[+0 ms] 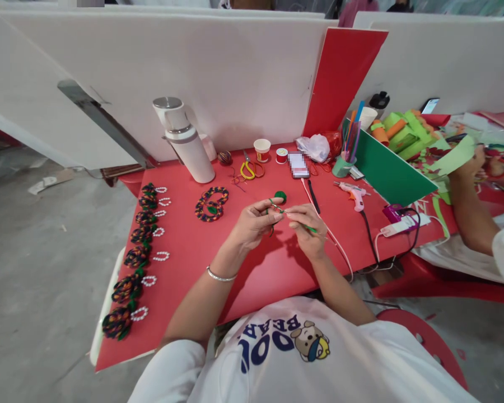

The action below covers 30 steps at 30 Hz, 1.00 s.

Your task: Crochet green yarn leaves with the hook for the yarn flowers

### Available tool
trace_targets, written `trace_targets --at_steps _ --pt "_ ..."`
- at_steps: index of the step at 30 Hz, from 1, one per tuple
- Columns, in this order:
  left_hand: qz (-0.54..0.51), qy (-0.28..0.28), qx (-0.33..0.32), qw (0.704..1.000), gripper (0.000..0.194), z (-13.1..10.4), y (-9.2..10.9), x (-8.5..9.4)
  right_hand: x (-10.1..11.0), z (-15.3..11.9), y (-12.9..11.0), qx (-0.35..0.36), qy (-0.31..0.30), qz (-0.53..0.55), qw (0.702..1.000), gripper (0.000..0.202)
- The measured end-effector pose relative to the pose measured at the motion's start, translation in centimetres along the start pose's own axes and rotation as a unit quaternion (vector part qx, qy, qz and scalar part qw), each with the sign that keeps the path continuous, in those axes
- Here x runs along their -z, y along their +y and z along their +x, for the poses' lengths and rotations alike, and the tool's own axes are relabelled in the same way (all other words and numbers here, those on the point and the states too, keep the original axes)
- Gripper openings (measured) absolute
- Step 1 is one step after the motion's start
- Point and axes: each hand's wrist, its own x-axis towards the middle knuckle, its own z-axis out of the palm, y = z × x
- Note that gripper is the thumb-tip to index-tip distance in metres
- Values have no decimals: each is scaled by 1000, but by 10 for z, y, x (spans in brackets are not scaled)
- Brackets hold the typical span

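My left hand (256, 223) is raised over the red table, dark green yarn looped around its fingers. Close beside it, my right hand (308, 228) pinches a thin crochet hook with a green handle (310, 229). The hook's tip meets a small bit of green yarn work (278, 209) between both hands. Just behind the fingertips lies a green yarn ball (280, 196). To the left, a multicoloured braided ring piece (211, 204) rests flat on the table.
Dark multicoloured yarn flowers (137, 256) and bead loops line the left edge of the red table (180, 268). A white flask (191, 151), scissors (252, 168), phone (298, 165) and pink glue gun (353, 193) stand or lie behind. Another person's arm (472, 207) is at right.
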Motion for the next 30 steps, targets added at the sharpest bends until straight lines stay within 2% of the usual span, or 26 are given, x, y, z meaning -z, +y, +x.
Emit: trace_targets --at_steps 4,9,13,15,17,19,21,23,25,27,30 --pt "29 -20 31 999 50 0 6 5 20 11 7 -29 -57 80 995 15" --pt "53 -29 42 997 48 1 9 10 44 25 7 -59 -121 84 987 13" --pt "80 -52 47 994 46 1 8 13 49 30 6 -117 -141 134 974 14" --pt "94 -64 40 993 48 1 6 13 42 26 9 -160 -123 200 959 20" --pt "108 -62 9 992 52 1 3 11 30 17 12 -212 -76 254 941 29" --pt "119 -32 -43 991 56 1 -1 7 16 6 12 -240 -22 242 940 31" --pt "126 14 -98 987 59 1 -7 1 4 -3 7 -221 6 145 964 25" --pt "133 52 -133 981 61 1 -12 -6 -3 -8 0 -155 26 22 987 18" --pt "125 75 -147 978 65 0 -17 -12 -8 -10 -7 -75 45 -76 993 14" --pt "91 71 -132 984 68 -1 -18 -14 -11 -10 -11 -13 64 -126 990 14" --pt "26 24 -54 998 68 -2 -13 -11 -11 -8 -10 26 73 -108 991 14"
